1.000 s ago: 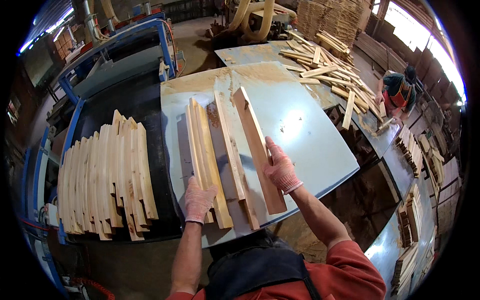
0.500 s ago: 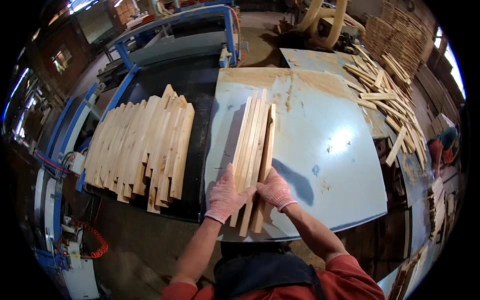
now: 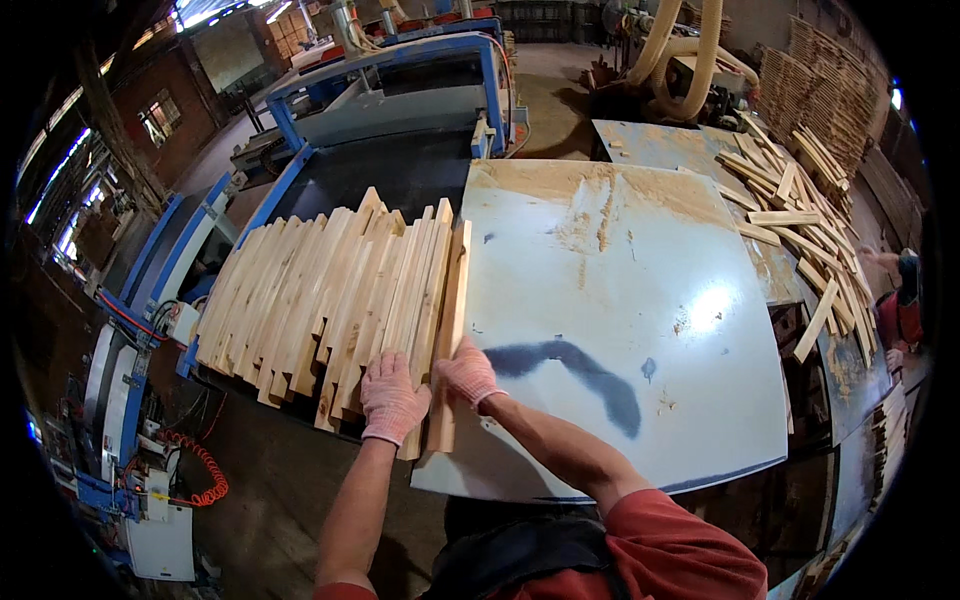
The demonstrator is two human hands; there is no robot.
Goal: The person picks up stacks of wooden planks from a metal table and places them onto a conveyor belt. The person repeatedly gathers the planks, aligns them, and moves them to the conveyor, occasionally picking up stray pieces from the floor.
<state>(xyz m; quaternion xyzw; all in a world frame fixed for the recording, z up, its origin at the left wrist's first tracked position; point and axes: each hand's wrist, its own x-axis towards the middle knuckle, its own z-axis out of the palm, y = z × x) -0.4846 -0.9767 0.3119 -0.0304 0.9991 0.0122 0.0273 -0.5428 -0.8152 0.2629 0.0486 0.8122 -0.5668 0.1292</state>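
Note:
A bundle of pale wooden slats [image 3: 432, 285] lies along the left edge of the grey metal table [image 3: 640, 340], with one slat standing on edge at its right side. My left hand [image 3: 392, 398], in a pink knit glove, grips the near ends of the bundle from the left. My right hand [image 3: 467, 373], gloved the same way, presses the same ends from the right. The bundle touches a wide row of similar slats [image 3: 290, 295] lying side by side on the black belt [image 3: 400, 175] to the left.
A blue-framed machine [image 3: 400, 90] stands behind the belt. Loose slats [image 3: 800, 210] are heaped on a second table at the far right, where another person [image 3: 900, 310] stands. Dust hoses [image 3: 680, 40] hang at the back. A red coiled cable [image 3: 205, 470] lies at lower left.
The bundle has slid left from the middle of the table to its left edge, against the row on the belt. Both hands moved left with it.

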